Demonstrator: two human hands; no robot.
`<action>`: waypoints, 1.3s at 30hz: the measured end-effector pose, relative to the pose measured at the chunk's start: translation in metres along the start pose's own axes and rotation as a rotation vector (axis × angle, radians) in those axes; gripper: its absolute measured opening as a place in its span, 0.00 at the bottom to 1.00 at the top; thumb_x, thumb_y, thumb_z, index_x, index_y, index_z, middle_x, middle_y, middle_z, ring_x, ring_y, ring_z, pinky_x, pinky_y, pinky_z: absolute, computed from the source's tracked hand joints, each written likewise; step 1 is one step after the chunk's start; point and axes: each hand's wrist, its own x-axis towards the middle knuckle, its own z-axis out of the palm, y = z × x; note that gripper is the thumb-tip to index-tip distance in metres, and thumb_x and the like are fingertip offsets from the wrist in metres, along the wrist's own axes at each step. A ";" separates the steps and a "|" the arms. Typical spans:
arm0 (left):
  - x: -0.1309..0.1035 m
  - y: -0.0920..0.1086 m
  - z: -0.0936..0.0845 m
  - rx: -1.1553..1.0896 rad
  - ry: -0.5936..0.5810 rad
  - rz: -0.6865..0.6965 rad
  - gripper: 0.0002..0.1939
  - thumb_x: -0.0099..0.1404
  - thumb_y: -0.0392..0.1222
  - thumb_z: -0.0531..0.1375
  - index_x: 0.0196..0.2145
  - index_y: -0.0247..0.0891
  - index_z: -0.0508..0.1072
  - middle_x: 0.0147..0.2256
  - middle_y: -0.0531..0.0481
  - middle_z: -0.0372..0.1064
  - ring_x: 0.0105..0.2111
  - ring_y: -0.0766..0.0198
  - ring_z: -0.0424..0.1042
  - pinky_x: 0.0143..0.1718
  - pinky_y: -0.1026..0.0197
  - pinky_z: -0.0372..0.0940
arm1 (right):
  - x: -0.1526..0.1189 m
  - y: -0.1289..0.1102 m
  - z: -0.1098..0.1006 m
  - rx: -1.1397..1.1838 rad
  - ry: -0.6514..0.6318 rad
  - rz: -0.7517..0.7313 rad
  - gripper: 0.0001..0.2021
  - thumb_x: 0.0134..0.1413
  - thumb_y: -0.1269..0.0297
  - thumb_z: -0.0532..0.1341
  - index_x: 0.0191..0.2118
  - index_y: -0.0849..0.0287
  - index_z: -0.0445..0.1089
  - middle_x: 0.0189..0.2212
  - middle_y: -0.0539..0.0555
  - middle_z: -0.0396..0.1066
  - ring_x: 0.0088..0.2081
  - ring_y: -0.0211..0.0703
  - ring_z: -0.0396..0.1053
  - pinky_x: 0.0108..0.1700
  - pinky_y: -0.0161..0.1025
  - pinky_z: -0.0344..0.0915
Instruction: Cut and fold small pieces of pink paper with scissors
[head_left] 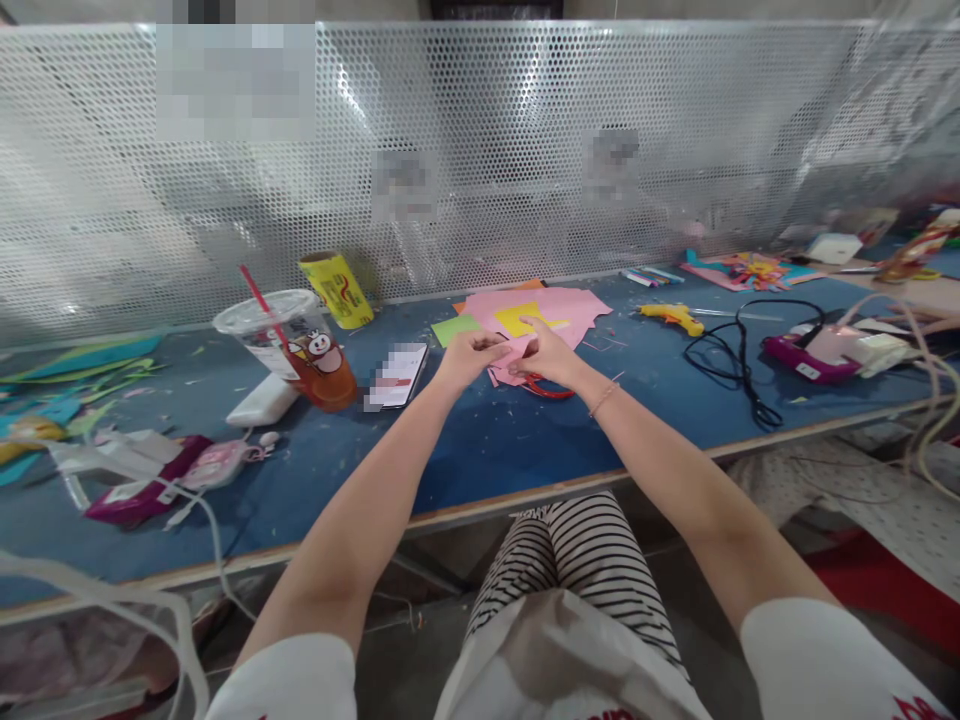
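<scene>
As far as can be judged, partway along and in hand

Where the perforated screen (495, 120) closes off the far side, the blue table (487, 460) runs beneath it from left to right. On it, just beyond the hands, lies a large pink sheet (581, 305), its right edge uneven — cutting seems to have been done there, though that is a judgement. Well to the far right sits a cluster of coloured strips (754, 270) (whether it belongs to this work, I cannot tell).

Nearer the middle are the person's hands. The left hand (466, 358) pinches a pink piece (513, 357) narrowly between thumb and fingers at its left side; the right hand (556, 360) grips it from the right, one finger stretched out toward the yellow paper (517, 320) on the sheet. The glue gun (675, 318) lies to the right, unheld, so any gluing of this piece looks undone. A red loop (551, 390), perhaps a scissors handle, rests on the near side of the right hand.

Smallest of all, thin pink offcuts (611, 335) lie right of the sheet — trimming appears partly done. The piece itself is small, not yet set down; any fold in it is too blurred to confirm.
</scene>
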 end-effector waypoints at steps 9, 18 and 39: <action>0.002 -0.010 0.007 -0.259 0.158 -0.093 0.14 0.40 0.43 0.67 0.25 0.34 0.72 0.22 0.54 0.68 0.21 0.71 0.64 0.23 0.67 0.60 | 0.004 -0.007 -0.004 0.227 0.166 0.075 0.29 0.43 0.63 0.62 0.51 0.56 0.51 0.22 0.45 0.65 0.25 0.35 0.68 0.31 0.37 0.68; -0.006 0.004 0.020 -0.709 0.213 -0.287 0.11 0.42 0.34 0.66 0.23 0.35 0.65 0.22 0.53 0.69 0.22 0.70 0.69 0.28 0.66 0.64 | 0.007 0.001 0.002 0.193 0.128 -0.068 0.14 0.40 0.56 0.63 0.31 0.59 0.62 0.28 0.48 0.65 0.30 0.35 0.66 0.33 0.35 0.67; -0.011 0.002 0.029 -0.655 0.185 -0.207 0.15 0.40 0.35 0.68 0.26 0.33 0.68 0.23 0.52 0.70 0.23 0.68 0.70 0.27 0.65 0.66 | 0.006 -0.002 -0.001 0.005 0.230 -0.180 0.11 0.44 0.56 0.59 0.26 0.61 0.66 0.22 0.49 0.65 0.26 0.35 0.64 0.31 0.35 0.65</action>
